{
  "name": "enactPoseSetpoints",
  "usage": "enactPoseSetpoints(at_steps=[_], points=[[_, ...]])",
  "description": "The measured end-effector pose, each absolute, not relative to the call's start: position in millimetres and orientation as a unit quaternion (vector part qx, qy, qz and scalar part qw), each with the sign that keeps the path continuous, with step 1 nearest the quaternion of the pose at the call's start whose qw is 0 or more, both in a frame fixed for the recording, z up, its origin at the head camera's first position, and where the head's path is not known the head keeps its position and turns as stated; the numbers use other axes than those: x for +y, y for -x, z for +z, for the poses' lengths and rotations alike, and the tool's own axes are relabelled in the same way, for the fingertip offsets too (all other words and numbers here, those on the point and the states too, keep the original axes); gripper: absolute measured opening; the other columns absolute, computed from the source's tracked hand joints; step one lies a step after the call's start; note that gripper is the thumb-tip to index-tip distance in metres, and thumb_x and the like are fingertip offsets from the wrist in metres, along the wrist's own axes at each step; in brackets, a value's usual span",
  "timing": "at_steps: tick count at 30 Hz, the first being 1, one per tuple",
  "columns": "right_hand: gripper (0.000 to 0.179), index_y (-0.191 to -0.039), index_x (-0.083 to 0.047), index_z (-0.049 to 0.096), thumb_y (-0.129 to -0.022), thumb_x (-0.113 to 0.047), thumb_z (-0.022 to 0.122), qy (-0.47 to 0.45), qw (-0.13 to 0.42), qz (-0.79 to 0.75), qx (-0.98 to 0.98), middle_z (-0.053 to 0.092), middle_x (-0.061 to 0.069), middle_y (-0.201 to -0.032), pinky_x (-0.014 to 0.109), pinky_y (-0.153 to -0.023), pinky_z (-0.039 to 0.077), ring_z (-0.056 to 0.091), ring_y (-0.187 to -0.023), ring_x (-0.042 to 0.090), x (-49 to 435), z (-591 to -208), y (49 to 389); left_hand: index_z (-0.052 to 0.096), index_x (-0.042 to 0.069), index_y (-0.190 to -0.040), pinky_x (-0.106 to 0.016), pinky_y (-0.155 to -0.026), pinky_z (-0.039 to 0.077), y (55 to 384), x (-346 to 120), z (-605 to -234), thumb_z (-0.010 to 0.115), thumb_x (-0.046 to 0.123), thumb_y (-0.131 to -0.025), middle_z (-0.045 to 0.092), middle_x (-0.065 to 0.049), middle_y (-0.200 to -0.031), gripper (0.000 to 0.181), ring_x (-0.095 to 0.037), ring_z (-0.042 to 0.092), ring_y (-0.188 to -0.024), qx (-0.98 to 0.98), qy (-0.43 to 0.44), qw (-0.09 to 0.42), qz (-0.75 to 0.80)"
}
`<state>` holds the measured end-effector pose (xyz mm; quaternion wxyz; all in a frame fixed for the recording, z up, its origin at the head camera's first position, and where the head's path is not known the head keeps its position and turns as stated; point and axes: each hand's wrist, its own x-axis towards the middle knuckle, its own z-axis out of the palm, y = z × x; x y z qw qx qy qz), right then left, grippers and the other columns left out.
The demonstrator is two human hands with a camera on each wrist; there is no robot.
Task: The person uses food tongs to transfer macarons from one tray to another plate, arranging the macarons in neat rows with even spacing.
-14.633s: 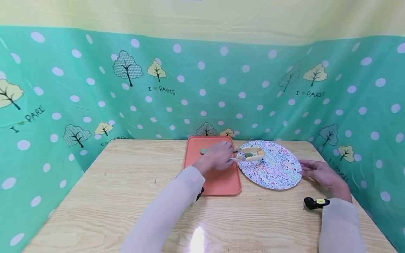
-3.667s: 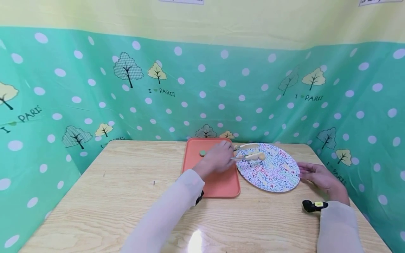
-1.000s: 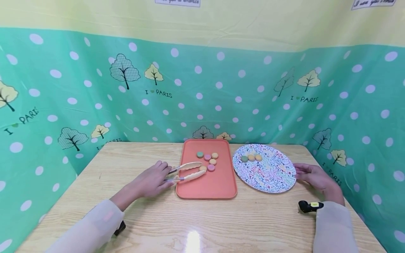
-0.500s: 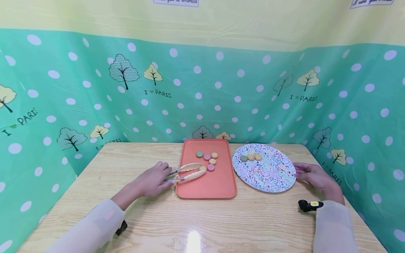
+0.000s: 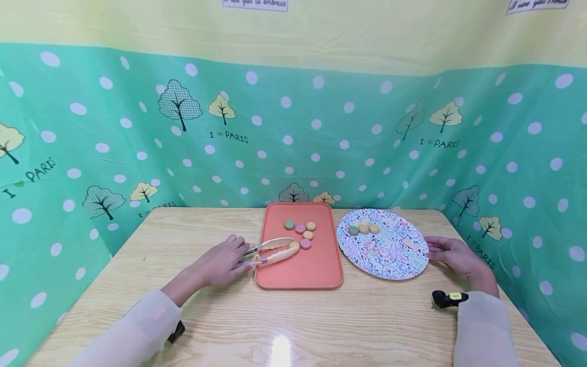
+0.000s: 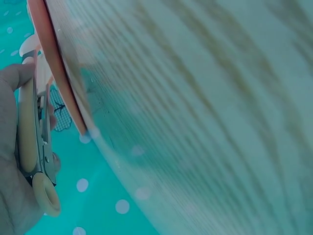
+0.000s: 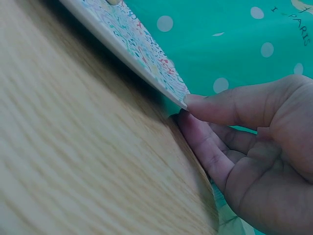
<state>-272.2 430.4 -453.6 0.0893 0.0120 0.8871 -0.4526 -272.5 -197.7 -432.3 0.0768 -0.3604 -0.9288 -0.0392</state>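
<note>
In the head view my left hand [image 5: 224, 261] grips a pair of tongs [image 5: 279, 255], metal with cream scalloped tips. The tips reach over the orange tray [image 5: 293, 278] and lie on both sides of a pale yellow macaron [image 5: 294, 245]. Beside it on the tray are a green macaron [image 5: 289, 225], two pink ones and two more pale yellow ones. To the right, a speckled round plate [image 5: 390, 257] bears a dark green macaron [image 5: 353, 230] and two yellow ones in a row. My right hand [image 5: 463, 260] pinches the plate's right rim, thumb on top and a finger below.
All of this stands on a wooden table [image 5: 220, 316]. A green dotted curtain [image 5: 257, 132] hangs behind and at both sides. Black wrist cameras show at both sleeves, the right one [image 5: 449, 298] near the table's right edge.
Since 3.7 s ago my left hand has moved the tongs left from the plate to the tray, leaving a yellow macaron on the plate. In the last second the tips drew closer around another macaron.
</note>
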Motion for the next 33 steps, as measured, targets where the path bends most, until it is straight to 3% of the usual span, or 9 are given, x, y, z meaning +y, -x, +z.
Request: enactPoseSetpoints(at_steps=[16,27,33], points=[[0.061,-0.151,0.009,0.041,-0.099,-0.012,0.067,-0.011,0.088,-0.456,0.885,0.049,0.028,-0.149,0.015,-0.085,0.049,0.051,-0.133,0.038,431.8,-455.9,274.2,0.064,0.001,-0.126,-0.039,-0.081,0.046,271.7,-197.5,-432.8,0.058,0.041,-0.103,0.055,-0.003,-0.106,0.047,-0.019,0.046,-0.094,-0.931,0.355,0.079,-0.032],[0.061,-0.151,0.01,0.04,-0.099,-0.009,0.066,-0.011,0.089,-0.46,0.883,0.047,0.029,-0.15,0.019,-0.088,0.052,0.05,-0.134,0.04,429.9,-454.5,273.8,0.065,-0.001,-0.123,-0.038,-0.081,0.046,271.3,-199.1,-426.0,0.06,0.041,-0.102,0.056,-0.005,-0.106,0.047,-0.02,0.046,-0.094,-0.929,0.357,0.094,-0.022],[0.063,-0.15,0.01,0.04,-0.098,-0.01,0.068,-0.018,0.089,-0.463,0.882,0.047,0.03,-0.149,0.015,-0.084,0.05,0.052,-0.132,0.038,429.8,-453.3,272.4,0.064,-0.002,-0.124,-0.036,-0.078,0.045,272.5,-199.8,-422.4,0.06,0.042,-0.102,0.055,-0.004,-0.105,0.049,-0.018,0.045,-0.092,-0.928,0.357,0.102,-0.02]])
